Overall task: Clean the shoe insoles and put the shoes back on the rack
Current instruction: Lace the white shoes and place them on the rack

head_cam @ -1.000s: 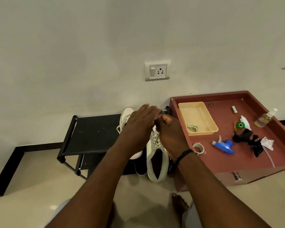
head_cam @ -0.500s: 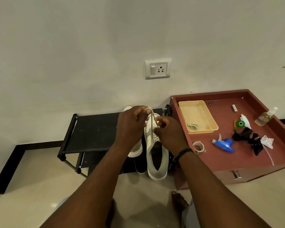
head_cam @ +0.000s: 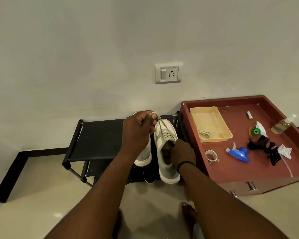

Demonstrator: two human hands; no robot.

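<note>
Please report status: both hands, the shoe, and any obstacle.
Left hand holds laces up. Right hand reaches into shoe on rack; insole hidden. Second shoe close beside, nothing blocking.

Rack (head_cam: 100, 140) stands against the wall, left of the drawer (head_cam: 259, 169), which sits on the floor just beside it. Two shoes on the rack's right end: right shoe (head_cam: 164, 163) nearest the drawer, left shoe (head_cam: 144, 157) just beside it, partly behind the left hand (head_cam: 138, 131). Right hand (head_cam: 182, 154) at the right shoe's opening. In the drawer: tray (head_cam: 211, 125) at back left, tape roll (head_cam: 211, 156) in front of it, spray head (head_cam: 238, 153) right of the roll, bottle (head_cam: 283, 125) at far right. Socket (head_cam: 168, 73) on the wall above the shoes.
</note>
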